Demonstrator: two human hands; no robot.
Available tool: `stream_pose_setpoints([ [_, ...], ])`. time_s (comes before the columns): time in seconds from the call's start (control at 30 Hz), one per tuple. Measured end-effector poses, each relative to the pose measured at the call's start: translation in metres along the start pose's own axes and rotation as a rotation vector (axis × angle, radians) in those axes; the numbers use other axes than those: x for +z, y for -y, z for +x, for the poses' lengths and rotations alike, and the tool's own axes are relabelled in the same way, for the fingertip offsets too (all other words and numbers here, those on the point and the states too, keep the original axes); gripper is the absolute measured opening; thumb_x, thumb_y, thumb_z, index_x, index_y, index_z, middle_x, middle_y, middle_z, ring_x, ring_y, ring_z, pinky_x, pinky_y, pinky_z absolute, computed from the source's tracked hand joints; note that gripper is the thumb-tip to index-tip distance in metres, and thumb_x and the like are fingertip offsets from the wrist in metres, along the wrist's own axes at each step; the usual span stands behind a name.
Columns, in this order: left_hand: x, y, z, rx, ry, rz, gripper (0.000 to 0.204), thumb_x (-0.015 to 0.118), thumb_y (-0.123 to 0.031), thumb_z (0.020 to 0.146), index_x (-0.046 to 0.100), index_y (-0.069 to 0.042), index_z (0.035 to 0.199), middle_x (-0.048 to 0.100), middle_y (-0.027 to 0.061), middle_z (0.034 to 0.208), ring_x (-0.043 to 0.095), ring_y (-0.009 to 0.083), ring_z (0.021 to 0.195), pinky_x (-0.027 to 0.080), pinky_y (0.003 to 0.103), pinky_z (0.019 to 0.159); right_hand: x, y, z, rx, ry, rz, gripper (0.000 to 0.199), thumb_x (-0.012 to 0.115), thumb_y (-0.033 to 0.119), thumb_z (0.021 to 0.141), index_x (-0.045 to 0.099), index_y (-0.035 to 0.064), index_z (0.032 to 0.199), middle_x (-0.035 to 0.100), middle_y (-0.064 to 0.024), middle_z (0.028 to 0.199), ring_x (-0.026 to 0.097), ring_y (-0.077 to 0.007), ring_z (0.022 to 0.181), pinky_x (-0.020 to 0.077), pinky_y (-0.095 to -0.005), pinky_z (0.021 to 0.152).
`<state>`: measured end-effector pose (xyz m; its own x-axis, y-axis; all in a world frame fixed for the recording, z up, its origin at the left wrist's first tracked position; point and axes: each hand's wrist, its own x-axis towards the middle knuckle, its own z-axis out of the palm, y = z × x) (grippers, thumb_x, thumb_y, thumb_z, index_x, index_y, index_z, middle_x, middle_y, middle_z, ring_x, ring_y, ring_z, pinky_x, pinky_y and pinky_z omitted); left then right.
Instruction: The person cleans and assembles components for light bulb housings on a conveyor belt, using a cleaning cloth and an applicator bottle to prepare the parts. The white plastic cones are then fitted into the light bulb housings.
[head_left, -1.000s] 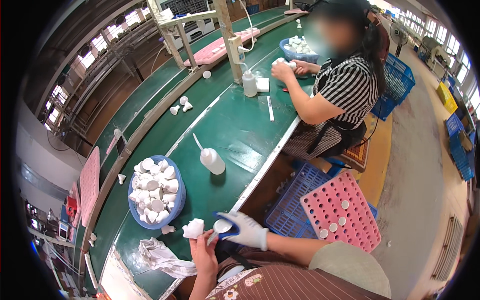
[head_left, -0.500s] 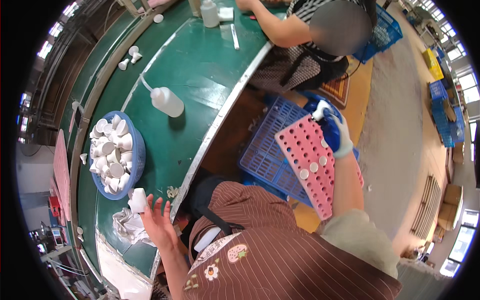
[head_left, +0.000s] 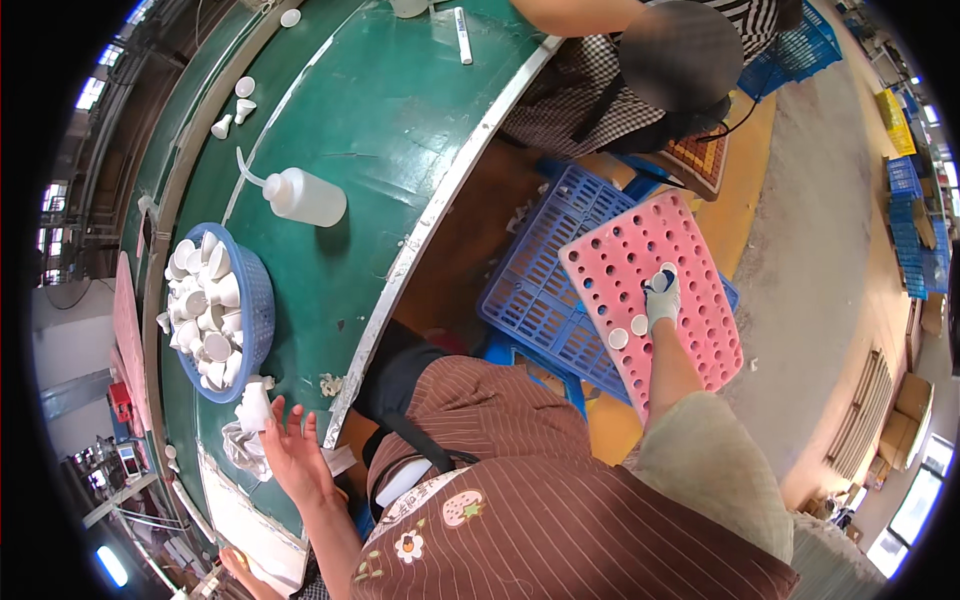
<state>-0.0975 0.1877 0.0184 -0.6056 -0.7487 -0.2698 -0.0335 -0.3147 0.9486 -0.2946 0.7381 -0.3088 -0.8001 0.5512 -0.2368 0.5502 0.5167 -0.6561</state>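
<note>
Gloved right hand [head_left: 662, 297]: over the middle of the pink tray [head_left: 702, 300] — no longer at its far edge; fingers at a white disc [head_left: 668, 270] lying there; grip cannot be told;
Left hand [head_left: 297, 460]: fingers spread, white wad [head_left: 254, 408] at the tips — hold unclear;
Pink tray: atop the blue crate [head_left: 512, 308]

On the tabletop [head_left: 335, 290], a basin [head_left: 261, 310] of cups [head_left: 205, 310] stands left, a cloth [head_left: 243, 450] before it, a bottle [head_left: 310, 198] to its right; right of the tabletop, a board [head_left: 703, 312] overlies a crate [head_left: 528, 288].
</note>
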Motion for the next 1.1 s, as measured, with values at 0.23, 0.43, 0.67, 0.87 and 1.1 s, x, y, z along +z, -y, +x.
stream_pose_setpoints([
  [0.23,0.002,0.002,-0.003,-0.025,-0.018,0.006,0.041,0.06,-0.028,0.099,0.05,-0.007,0.133,0.053,0.0113,0.132,0.055,0.0224,0.107,0.049,0.037,0.09,0.004,-0.001,-0.011,0.007,-0.03,-0.286,0.077,0.079,0.022,0.079,0.043,0.0081,0.145,0.054,-0.0157,0.135,0.052,-0.0356,0.125,0.0422,-0.0431,0.106],
  [0.43,0.003,0.007,-0.001,-0.062,-0.018,-0.019,0.043,0.06,-0.028,0.099,0.049,-0.007,0.135,0.053,0.0115,0.131,0.055,0.022,0.105,0.05,0.036,0.089,-0.012,0.028,-0.031,-0.087,-0.03,-0.536,0.076,0.076,0.02,0.08,0.041,0.0117,0.147,0.054,-0.0155,0.135,0.05,-0.037,0.125,0.0428,-0.0446,0.105],
  [0.67,-0.015,0.008,-0.006,-0.08,-0.04,-0.063,0.043,0.058,-0.028,0.101,0.049,-0.007,0.138,0.056,0.0123,0.128,0.06,0.0209,0.1,0.055,0.036,0.083,-0.002,0.049,-0.037,-0.111,-0.013,-0.126,0.055,0.071,0.015,0.086,0.053,0.006,0.138,0.06,-0.0138,0.127,0.06,-0.0265,0.114,0.0485,-0.0382,0.098],
  [0.87,0.045,0.028,-0.013,-0.262,0.065,0.025,0.03,0.056,-0.019,0.101,0.052,-0.001,0.124,0.061,0.0096,0.113,0.065,0.0184,0.089,0.058,0.036,0.077,0.0,0.217,-0.158,-0.502,0.833,0.584,0.042,0.058,0.005,0.097,0.051,-0.0068,0.136,0.06,-0.0138,0.131,0.057,-0.021,0.121,0.0439,-0.0325,0.105],
  [1.1,0.039,0.039,-0.024,-0.339,0.3,0.007,0.031,0.053,-0.018,0.103,0.052,-0.002,0.129,0.06,0.0046,0.107,0.059,0.0103,0.089,0.05,0.026,0.079,0.025,0.353,-0.289,-0.358,1.698,0.663,0.054,0.059,0.014,0.098,0.041,-0.0048,0.145,0.055,-0.0128,0.136,0.053,-0.0168,0.119,0.0398,-0.0291,0.105],
])
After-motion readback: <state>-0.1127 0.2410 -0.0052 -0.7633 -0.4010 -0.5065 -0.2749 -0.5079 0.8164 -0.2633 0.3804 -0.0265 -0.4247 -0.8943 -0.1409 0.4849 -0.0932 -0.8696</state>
